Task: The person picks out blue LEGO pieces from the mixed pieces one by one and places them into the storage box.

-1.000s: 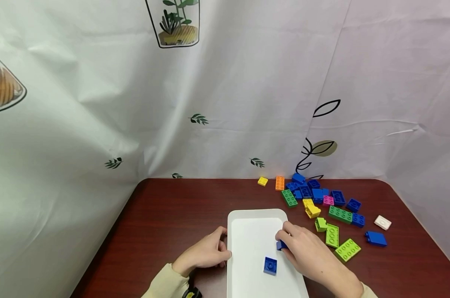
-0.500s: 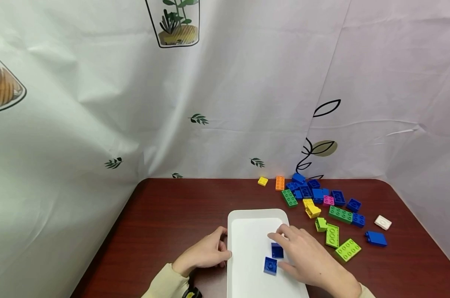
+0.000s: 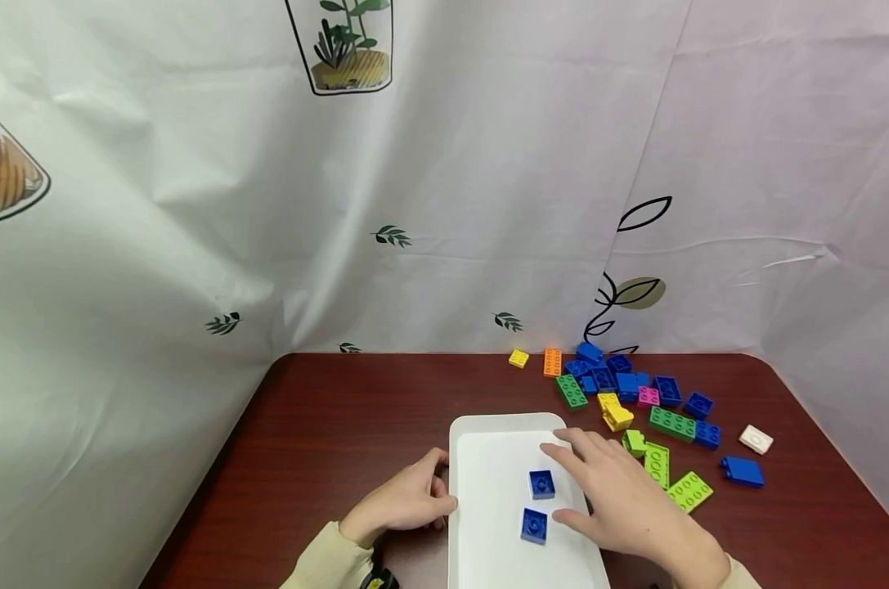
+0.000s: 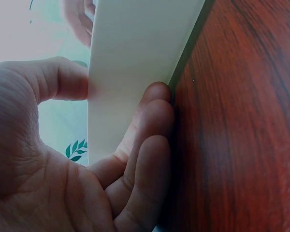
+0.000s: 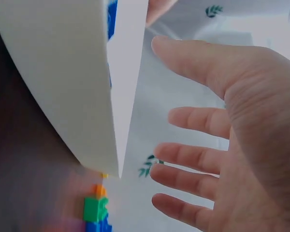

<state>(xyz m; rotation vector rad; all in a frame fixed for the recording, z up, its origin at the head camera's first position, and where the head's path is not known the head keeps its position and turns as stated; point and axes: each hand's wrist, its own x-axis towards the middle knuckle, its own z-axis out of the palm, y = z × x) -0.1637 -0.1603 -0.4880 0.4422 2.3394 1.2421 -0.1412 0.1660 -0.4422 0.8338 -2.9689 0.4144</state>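
Two blue toy bricks lie on the white tray (image 3: 488, 507), the farther blue brick (image 3: 542, 484) a little apart from the nearer blue brick (image 3: 534, 526). At the tray's left side my left hand (image 3: 407, 495) holds the wall: in the left wrist view the thumb is on the upper edge and the curled fingers (image 4: 152, 169) lie against the outer side, low by the table. Over the right rim hovers my right hand (image 3: 621, 503), fingers spread and nothing in it. The right wrist view has those fingers (image 5: 193, 154) apart from the tray.
Loose bricks cover the right side of the brown table (image 3: 341, 442): a blue group (image 3: 603, 378), green bricks (image 3: 672, 424), yellow bricks (image 3: 616, 413), lime bricks (image 3: 689, 492), a white brick (image 3: 756, 439) and an orange brick (image 3: 553, 362). A printed curtain (image 3: 444, 164) hangs behind.
My right hand let go of a blue brick, which has turned and now lies on the tray. The hand has opened and drawn back to the right. My left hand stays put.
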